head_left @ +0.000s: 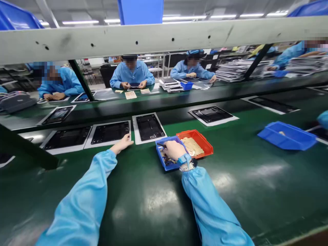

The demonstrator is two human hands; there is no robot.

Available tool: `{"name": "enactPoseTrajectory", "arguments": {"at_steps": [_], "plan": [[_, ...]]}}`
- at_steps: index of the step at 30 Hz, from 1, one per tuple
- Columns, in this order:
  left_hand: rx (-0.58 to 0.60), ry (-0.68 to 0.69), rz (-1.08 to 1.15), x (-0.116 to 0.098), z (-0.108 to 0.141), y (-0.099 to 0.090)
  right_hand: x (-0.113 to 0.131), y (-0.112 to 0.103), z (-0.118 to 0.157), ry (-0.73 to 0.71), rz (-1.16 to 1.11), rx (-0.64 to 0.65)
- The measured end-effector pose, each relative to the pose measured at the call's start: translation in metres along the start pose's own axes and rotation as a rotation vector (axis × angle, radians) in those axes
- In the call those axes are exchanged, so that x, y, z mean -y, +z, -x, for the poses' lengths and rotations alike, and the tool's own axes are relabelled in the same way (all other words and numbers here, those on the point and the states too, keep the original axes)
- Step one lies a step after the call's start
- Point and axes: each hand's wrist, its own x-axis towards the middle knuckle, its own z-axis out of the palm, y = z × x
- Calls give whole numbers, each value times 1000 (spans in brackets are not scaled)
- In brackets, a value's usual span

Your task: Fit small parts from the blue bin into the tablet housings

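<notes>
our right hand (pixel 174 150) curls shut on what look like tweezers (pixel 161 145) in a blue tray (pixel 161 154), beside a red tray (pixel 197 134); our open left hand (pixel 123 143) rests by a black tablet panel (pixel 110 132) on the green counter (pixel 143 205). a low, steady grip suits such fine picking.

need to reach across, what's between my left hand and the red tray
In the head view, green belt runs from the left hand to a blue plastic bin beside the red tray, with the right hand inside that bin.
</notes>
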Motion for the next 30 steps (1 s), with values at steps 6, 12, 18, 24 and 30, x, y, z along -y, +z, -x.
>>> {"name": "enactPoseTrajectory", "arguments": {"at_steps": [6,12,18,24,30], "plan": [[-189,-184,-275,-46,-45,33,-1,9,-7,25,54,127],[-230,-314,-468,-60,-64,36,-11,11,-8,4,53,171],[-164,-296,-435,-44,-75,30,-19,8,-7,-68,12,109],[-147,-208,-294,-32,-88,24,-20,-3,0,-116,-17,31],[-254,-156,-97,-25,-86,15,-17,-3,2,-129,-45,-9]]}}
